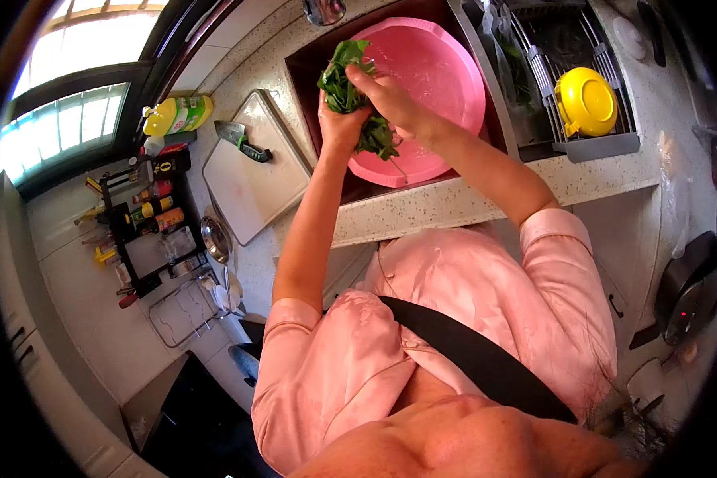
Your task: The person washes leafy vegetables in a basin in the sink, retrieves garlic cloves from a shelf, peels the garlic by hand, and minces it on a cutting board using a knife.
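Filling the upper left is a barred window [72, 119]. Near it, a black rack [146, 284] holds bottles and jars. Close to the window frame, a yellow bottle [179, 115] with a green label sits on the counter [255, 227]. Next, a white cutting board [251, 191] carries a knife [251, 146], its dark, green-edged handle directed toward the sink.

The left hand [342, 123] grasps a bunch of leafy greens [345, 80] from below, fingers closed around it. The greens are located over the left side of a pink basin [458, 95]; leaves and a thin stem hang beneath the hands. The right hand [390, 102] grips the same bunch from the right, thumb laid along the leaves; its remaining fingertips are partly hidden.

The basin is seated in a dark sink [301, 80] and contains water. Right of the sink, a dish rack [605, 146] supports a yellow bowl [586, 101], base outward.
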Tool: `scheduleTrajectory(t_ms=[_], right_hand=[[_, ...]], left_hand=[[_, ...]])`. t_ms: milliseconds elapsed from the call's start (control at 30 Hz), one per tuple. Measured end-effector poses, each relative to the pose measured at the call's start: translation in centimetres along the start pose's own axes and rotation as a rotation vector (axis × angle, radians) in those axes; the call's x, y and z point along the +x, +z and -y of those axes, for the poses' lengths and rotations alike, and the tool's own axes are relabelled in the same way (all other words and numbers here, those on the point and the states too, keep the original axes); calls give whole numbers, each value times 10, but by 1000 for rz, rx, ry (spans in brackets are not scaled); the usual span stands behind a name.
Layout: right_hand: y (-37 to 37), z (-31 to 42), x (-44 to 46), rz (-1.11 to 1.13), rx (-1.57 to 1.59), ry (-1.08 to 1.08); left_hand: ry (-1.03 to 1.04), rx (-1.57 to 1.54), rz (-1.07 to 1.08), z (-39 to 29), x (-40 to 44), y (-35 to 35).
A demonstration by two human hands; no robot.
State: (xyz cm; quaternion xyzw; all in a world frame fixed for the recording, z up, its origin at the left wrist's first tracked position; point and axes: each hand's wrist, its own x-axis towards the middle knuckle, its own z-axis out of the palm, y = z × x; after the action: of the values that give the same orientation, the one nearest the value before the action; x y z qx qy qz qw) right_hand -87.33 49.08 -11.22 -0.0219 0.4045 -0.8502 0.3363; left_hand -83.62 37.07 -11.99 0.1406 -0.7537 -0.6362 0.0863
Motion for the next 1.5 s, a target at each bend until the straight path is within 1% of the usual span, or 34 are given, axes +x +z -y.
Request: scheduleTrajectory(t_ms=[67,100,133,200,233,267,300,333,367,400,467,500,533,567,600,667,700,767,800,867,900,933,1000,1033,1100,1133,1200,1233,1267,1300,1333,1400,1433,1500], right_hand=[[8,15,-5,21,-125,-77],[-12,17,20,202,-117,192],[-14,22,18,215,-115,206],[-18,53,15,225,-440,95],[-23,52,18,244,-440,117],[-35,56,23,176,-416,78],[-50,56,26,121,-390,56],[-80,45,32,14,-252,129],[-82,41,35,13,-251,119],[-98,33,35,-33,-219,140],[-136,-10,42,-105,-368,234],[-151,-26,42,-74,-519,302],[-164,-45,41,-46,-669,373],[-178,-72,36,101,-940,226],[-185,-91,29,250,-1201,67],[-164,-72,-19,631,-1666,-91],[-151,-61,-26,631,-1662,-89],[-125,-48,-33,975,-2014,502],[-129,-54,-37,965,-2020,502],[-147,-74,-44,844,-2133,409],[-147,-71,-41,931,-2092,411],[-146,-71,-41,927,-2102,408],[-140,-71,-50,961,-2086,178],[-124,-58,-53,954,-2097,171],[-87,-29,-55,841,-1802,-3],[-69,-13,-53,834,-1803,-9],[-42,12,-50,613,-1613,-83],[-41,16,-46,601,-1624,-97],[-41,19,-38,557,-1552,-155],[-41,21,-29,518,-1478,-213],[-45,20,-20,521,-1486,-230],[-53,20,-5,245,-1303,-329],[-54,23,0,260,-1306,-340],[-53,32,7,177,-1342,-254]], left_hand=[[42,49,-30,4,5,-4],[7,31,0,-11,7,-10],[31,22,27,-9,14,-19],[98,101,-39,-16,12,-21],[39,133,-56,-17,15,-32],[126,102,-73,-14,16,-33],[66,68,-83,-24,14,-37],[-8,32,-113,-29,7,-47],[81,109,-124,-24,11,-51],[25,83,-144,-34,5,-51],[35,128,-146,-35,2,-61],[36,129,-160,-39,1,-62],[26,66,-167,-41,-2,-64],[17,4,-173,-42,-4,-65],[13,7,-178,-41,-5,-68],[36,57,-212,-40,-6,-77],[22,74,-250,-41,-8,-79],[24,101,-259,-43,-11,-84],[32,122,-272,-44,-10,-86],[37,99,-291,-43,-10,-90],[44,64,-296,-43,-11,-92],[52,30,-302,-43,-12,-94],[65,11,-325,-41,-15,-99],[77,-17,-334,-41,-14,-100],[101,-44,-341,-47,-14,-104],[92,-43,-333,-53,-16,-108],[98,-48,-317,-65,-18,-113],[126,-106,-321,-74,-18,-114],[155,-166,-326,-81,-17,-116],[202,-179,-316,-84,-14,-120],[219,-181,-320,-89,-12,-124],[242,-142,-331,-99,-13,-131],[228,-167,-340,-108,-15,-130],[241,-147,-357,-111,-15,-138]])
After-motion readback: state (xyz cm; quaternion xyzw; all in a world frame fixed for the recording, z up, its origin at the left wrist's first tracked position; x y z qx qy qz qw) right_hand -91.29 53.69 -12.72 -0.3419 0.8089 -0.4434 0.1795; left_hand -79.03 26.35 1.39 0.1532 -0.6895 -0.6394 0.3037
